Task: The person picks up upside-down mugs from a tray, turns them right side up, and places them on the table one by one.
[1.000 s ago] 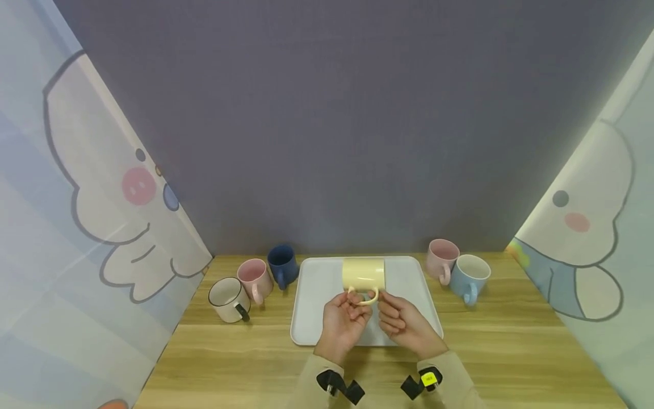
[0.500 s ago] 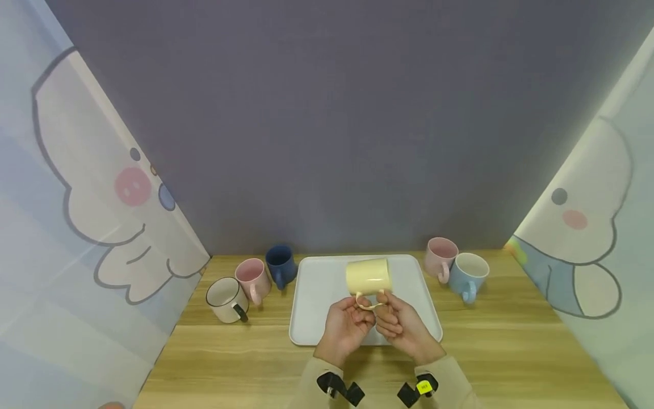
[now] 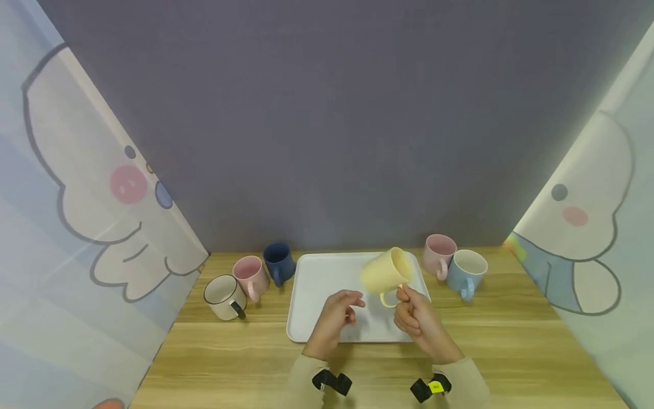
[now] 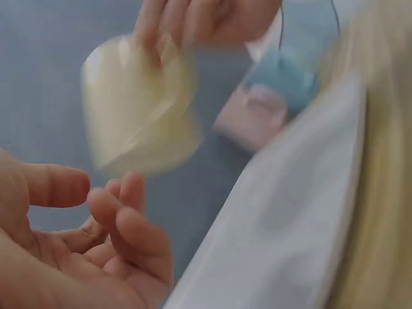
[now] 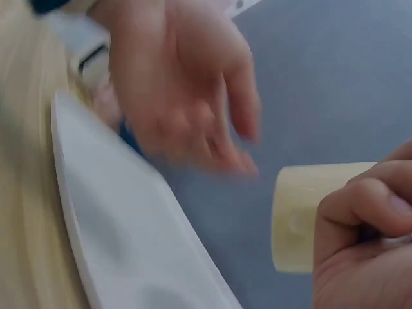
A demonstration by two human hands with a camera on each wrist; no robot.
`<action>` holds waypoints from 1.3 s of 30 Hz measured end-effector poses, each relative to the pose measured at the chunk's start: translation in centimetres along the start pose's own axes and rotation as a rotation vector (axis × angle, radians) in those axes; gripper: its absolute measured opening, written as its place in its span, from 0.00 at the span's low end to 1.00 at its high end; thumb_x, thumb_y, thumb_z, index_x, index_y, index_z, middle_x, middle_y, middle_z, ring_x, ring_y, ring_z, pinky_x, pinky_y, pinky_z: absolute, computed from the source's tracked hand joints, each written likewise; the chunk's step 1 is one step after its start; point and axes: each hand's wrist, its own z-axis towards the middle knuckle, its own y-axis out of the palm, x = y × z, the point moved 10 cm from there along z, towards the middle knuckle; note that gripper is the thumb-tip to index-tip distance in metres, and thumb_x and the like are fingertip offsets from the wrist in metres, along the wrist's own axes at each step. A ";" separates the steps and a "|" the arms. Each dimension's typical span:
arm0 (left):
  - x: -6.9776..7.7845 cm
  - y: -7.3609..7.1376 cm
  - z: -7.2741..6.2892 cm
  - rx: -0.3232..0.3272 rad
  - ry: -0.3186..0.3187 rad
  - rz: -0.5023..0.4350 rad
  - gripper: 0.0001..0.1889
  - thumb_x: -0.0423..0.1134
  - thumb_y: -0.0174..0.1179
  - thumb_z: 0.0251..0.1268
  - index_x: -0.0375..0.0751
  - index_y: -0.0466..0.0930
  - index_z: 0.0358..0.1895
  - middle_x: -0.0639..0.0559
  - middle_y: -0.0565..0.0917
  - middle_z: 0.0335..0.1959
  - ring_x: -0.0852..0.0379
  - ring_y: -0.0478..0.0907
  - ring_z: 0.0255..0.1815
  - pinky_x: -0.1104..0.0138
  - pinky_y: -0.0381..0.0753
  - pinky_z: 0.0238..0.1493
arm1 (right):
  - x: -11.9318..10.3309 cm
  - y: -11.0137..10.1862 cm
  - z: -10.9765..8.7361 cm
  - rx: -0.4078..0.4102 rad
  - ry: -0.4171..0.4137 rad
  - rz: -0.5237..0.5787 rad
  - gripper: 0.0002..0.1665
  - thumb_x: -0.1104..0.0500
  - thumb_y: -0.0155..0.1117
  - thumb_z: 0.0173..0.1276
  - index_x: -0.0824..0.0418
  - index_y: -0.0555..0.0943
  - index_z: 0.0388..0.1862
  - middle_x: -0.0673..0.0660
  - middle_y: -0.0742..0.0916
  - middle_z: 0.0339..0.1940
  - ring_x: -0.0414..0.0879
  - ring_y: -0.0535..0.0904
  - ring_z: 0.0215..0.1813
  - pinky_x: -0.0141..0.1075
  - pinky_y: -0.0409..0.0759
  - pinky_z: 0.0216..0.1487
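A pale yellow mug [image 3: 384, 272] hangs tilted above the white tray [image 3: 311, 318], its mouth facing up and right in the head view. My right hand [image 3: 419, 319] grips it by the handle, fingers curled. To the left, my left hand [image 3: 334, 318] is apart from the mug, fingers loosely bent with nothing in them. In the left wrist view the yellow mug [image 4: 132, 109] is blurred beyond the left fingertips. From the right wrist, the mug's base [image 5: 296, 219] shows past the curled right fingers [image 5: 367, 206].
On the wooden table [image 3: 245, 363], left of the tray, stand a white mug with a black rim [image 3: 225, 298], a pink mug [image 3: 251, 275] and a dark blue mug [image 3: 279, 262]. To its right are another pink mug [image 3: 438, 254] and a light blue mug [image 3: 466, 272]. A grey panel [image 3: 327, 142] rises behind.
My left hand has let go of the mug's handle and drawn left. My right hand has moved right with the yellow mug, turning its mouth upward and right.
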 end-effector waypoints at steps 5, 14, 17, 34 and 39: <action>3.0 -5.8 0.4 0.228 0.184 0.424 0.09 0.36 0.56 0.75 0.35 0.83 0.44 0.43 0.87 0.35 0.57 0.75 0.26 0.69 0.73 0.28 | -1.4 -4.0 -2.0 0.224 0.039 -0.269 0.23 0.47 0.31 0.88 0.53 0.59 0.29 0.54 0.57 0.11 0.52 0.43 0.16 0.43 0.39 0.19; 2.8 -14.8 -0.2 0.482 0.156 1.006 0.07 0.36 0.63 0.65 0.35 0.80 0.41 0.46 0.82 0.29 0.51 0.78 0.29 0.58 0.74 0.32 | -3.4 -8.4 -6.2 0.482 0.020 -0.509 0.26 0.49 0.32 0.88 0.58 0.59 0.25 0.53 0.57 0.10 0.55 0.44 0.16 0.46 0.40 0.16; 1.9 -15.7 -0.2 0.470 0.118 1.069 0.09 0.34 0.65 0.61 0.32 0.77 0.40 0.44 0.80 0.29 0.48 0.76 0.30 0.56 0.73 0.33 | -3.3 -9.7 -7.9 0.568 0.089 -0.617 0.28 0.48 0.32 0.88 0.58 0.58 0.24 0.48 0.60 0.09 0.49 0.47 0.13 0.43 0.45 0.13; -0.6 -18.6 1.2 0.405 0.068 0.960 0.09 0.30 0.61 0.54 0.32 0.81 0.38 0.42 0.85 0.34 0.47 0.80 0.35 0.56 0.79 0.39 | -1.9 -13.6 -11.2 0.731 0.248 -0.729 0.28 0.46 0.32 0.87 0.57 0.63 0.25 0.44 0.65 0.08 0.35 0.56 0.12 0.34 0.57 0.12; -1.0 -18.7 1.4 0.385 0.050 0.946 0.09 0.31 0.63 0.55 0.32 0.81 0.40 0.43 0.85 0.34 0.48 0.80 0.36 0.56 0.79 0.40 | -1.2 -14.2 -11.2 0.748 0.248 -0.722 0.28 0.47 0.33 0.87 0.57 0.62 0.24 0.43 0.64 0.07 0.35 0.56 0.11 0.36 0.56 0.12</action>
